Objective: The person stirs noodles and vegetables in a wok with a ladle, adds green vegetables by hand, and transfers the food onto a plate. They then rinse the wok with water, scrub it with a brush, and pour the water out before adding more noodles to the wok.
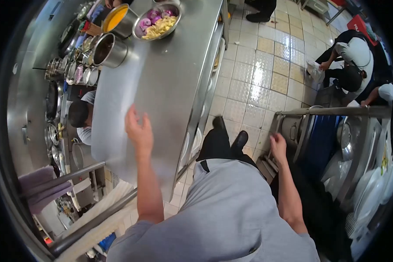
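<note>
My left hand [139, 131] is over the stainless steel counter [174, 83], fingers apart and nothing in them. Farther along that counter stand a metal bowl [149, 37] of purple onions and pale yellow pieces, a pot [125, 27] of orange liquid, and a steel pot [118, 54] with dark contents. On the other side, my right hand [278, 145] hangs beside the metal rack [336, 111], its fingers loosely bent and holding nothing.
Wet floor tiles [257, 65] lie between counter and rack. A person [356, 52] bends low at the right, with another partly visible nearby. Someone's head [78, 114] shows beyond the counter's left edge. White plates [366, 192] stand in the rack. A dark shoe [258, 17] is farther ahead.
</note>
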A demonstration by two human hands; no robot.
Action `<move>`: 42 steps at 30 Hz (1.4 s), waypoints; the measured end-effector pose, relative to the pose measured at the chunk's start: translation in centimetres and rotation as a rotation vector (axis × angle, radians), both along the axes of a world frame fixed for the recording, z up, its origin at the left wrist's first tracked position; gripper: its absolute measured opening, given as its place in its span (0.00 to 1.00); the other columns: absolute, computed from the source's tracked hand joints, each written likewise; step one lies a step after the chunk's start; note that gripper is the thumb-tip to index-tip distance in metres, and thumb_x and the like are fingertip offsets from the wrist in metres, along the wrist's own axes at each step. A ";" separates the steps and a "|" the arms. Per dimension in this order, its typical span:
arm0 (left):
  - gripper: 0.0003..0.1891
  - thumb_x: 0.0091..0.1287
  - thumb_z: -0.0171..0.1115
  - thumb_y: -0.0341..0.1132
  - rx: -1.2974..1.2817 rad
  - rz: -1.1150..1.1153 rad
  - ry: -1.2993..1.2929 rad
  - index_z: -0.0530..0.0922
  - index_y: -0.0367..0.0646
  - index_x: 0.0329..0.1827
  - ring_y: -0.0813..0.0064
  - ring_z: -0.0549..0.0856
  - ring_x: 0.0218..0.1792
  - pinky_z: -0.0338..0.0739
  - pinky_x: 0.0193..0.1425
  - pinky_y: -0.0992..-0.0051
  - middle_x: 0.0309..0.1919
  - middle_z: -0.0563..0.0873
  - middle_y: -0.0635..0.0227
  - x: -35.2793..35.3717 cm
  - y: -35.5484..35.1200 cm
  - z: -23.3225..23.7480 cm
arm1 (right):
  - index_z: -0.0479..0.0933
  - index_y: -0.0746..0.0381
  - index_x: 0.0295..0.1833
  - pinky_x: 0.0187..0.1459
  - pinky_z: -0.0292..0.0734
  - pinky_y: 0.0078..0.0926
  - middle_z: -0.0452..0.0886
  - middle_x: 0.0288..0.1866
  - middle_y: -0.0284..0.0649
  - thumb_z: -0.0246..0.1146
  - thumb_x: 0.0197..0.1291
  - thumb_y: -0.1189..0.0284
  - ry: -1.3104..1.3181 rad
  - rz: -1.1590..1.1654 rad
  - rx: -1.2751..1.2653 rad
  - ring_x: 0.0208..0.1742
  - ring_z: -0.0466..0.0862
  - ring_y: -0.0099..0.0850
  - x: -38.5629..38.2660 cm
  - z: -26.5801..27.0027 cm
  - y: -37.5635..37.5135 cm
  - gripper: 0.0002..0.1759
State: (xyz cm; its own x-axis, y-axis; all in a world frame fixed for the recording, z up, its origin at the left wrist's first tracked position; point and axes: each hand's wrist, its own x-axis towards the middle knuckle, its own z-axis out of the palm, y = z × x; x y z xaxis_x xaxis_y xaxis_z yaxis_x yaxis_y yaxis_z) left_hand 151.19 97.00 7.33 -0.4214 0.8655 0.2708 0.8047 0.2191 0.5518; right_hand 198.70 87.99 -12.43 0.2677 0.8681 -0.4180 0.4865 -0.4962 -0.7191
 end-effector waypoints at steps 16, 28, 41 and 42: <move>0.23 0.68 0.64 0.48 0.027 0.019 0.405 0.78 0.36 0.55 0.83 0.74 0.26 0.69 0.32 0.79 0.31 0.81 0.74 -41.6 43.0 3.1 | 0.53 0.75 0.73 0.68 0.60 0.53 0.54 0.70 0.75 0.61 0.64 0.71 -0.060 0.208 0.448 0.68 0.62 0.66 -28.5 10.3 34.3 0.38; 0.33 0.73 0.49 0.58 -0.937 -0.196 0.742 0.68 0.42 0.71 0.66 0.79 0.57 0.72 0.58 0.68 0.59 0.79 0.57 -67.0 59.4 -5.4 | 0.55 0.67 0.75 0.63 0.62 0.58 0.43 0.74 0.78 0.65 0.61 0.67 -0.374 0.321 0.518 0.68 0.60 0.72 -29.1 6.5 39.4 0.41; 0.26 0.75 0.50 0.48 -0.672 -0.033 0.317 0.69 0.41 0.70 0.67 0.78 0.59 0.72 0.61 0.70 0.61 0.77 0.61 -64.1 61.0 -12.1 | 0.52 0.65 0.78 0.64 0.65 0.51 0.41 0.75 0.77 0.64 0.63 0.65 -0.422 0.373 0.425 0.71 0.59 0.70 -29.0 7.3 39.8 0.43; 0.26 0.75 0.50 0.47 -0.665 -0.027 0.321 0.69 0.41 0.70 0.67 0.78 0.59 0.72 0.61 0.70 0.61 0.77 0.61 -64.0 61.4 -12.1 | 0.52 0.65 0.78 0.64 0.65 0.51 0.41 0.75 0.77 0.64 0.63 0.65 -0.426 0.377 0.413 0.71 0.58 0.70 -28.9 7.4 39.8 0.43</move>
